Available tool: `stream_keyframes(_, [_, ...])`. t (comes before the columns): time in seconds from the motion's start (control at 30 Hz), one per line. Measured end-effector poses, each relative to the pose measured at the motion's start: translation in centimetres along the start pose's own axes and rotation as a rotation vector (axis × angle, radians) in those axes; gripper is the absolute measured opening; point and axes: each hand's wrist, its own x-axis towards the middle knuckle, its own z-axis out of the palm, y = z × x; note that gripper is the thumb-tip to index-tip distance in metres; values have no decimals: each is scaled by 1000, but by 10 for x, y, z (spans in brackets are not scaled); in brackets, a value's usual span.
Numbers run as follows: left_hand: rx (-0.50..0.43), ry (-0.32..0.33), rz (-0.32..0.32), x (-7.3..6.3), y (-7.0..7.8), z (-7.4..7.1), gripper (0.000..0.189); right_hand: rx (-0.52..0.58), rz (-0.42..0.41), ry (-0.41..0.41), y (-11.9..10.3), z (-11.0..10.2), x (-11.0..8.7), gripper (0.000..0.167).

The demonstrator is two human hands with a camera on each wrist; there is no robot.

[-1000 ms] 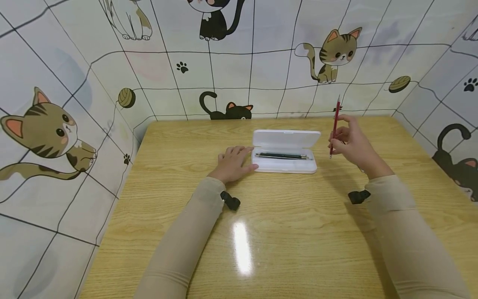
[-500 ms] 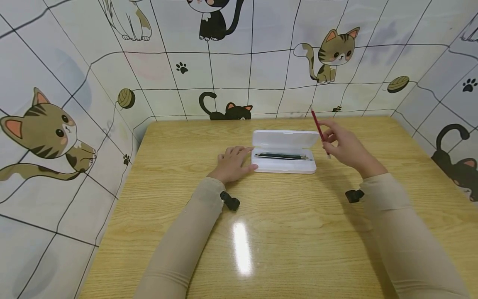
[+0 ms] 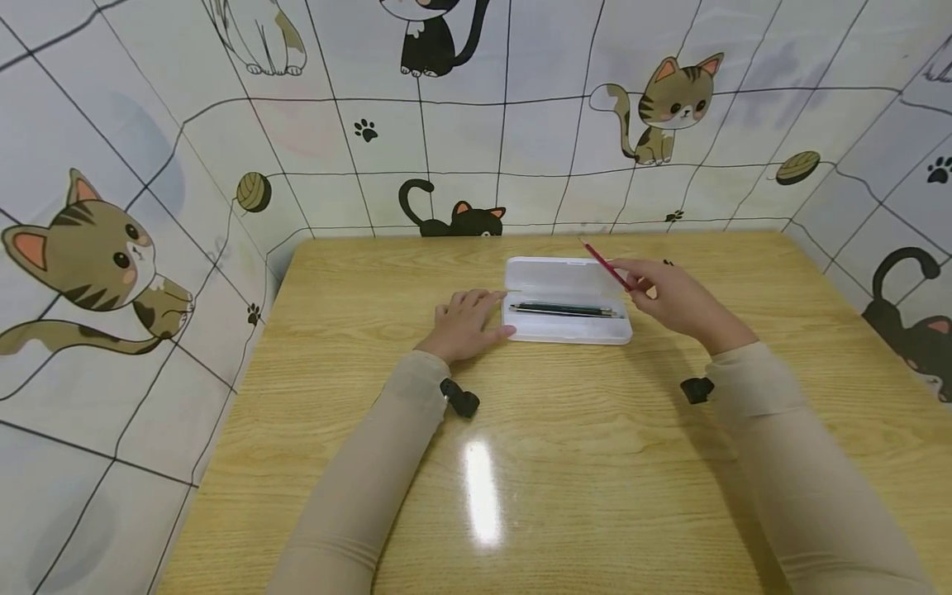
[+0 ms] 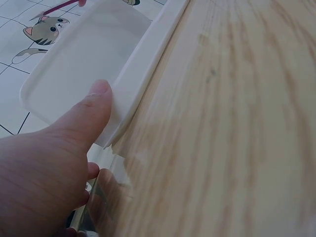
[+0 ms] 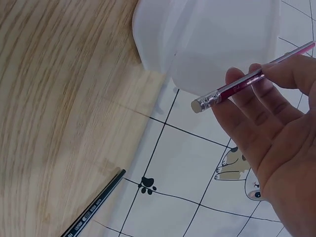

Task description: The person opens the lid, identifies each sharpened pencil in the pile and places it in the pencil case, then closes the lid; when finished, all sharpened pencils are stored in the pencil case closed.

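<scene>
My right hand (image 3: 686, 304) pinches a red pencil (image 3: 606, 266) beside the right end of an open white pencil case (image 3: 568, 331). The pencil slants, its sharpened tip up and to the left, overlapping the lid in the head view. In the right wrist view, its silver ferrule and pale eraser (image 5: 200, 106) stick out past the fingertips. Dark pencils (image 3: 563, 310) lie lengthwise in the case. My left hand (image 3: 464, 326) rests at the case's left end, thumb extended against the front corner and a finger at the back corner.
Another dark pencil (image 5: 94, 207) lies on the wooden table (image 3: 565, 463); my right hand mostly hides it in the head view. A cat-patterned wall covering (image 3: 461, 132) rises behind the table and on both sides. A black wrist camera (image 3: 697, 390) sits at the right cuff.
My right hand has moved left toward the case with the red pencil. The pencil has tilted from nearly upright to leaning left. My left hand and the case have stayed put.
</scene>
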Motion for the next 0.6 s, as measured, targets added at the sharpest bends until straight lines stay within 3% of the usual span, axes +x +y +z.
stream_keyframes(0.17, [9,-5,3,1,-1,0,79,-49,-40,-20,-2,3,4,53])
stream_keyframes(0.6, [12,-6,-7,1,0,0,78,-70,-45,-70,-9,8,13,60])
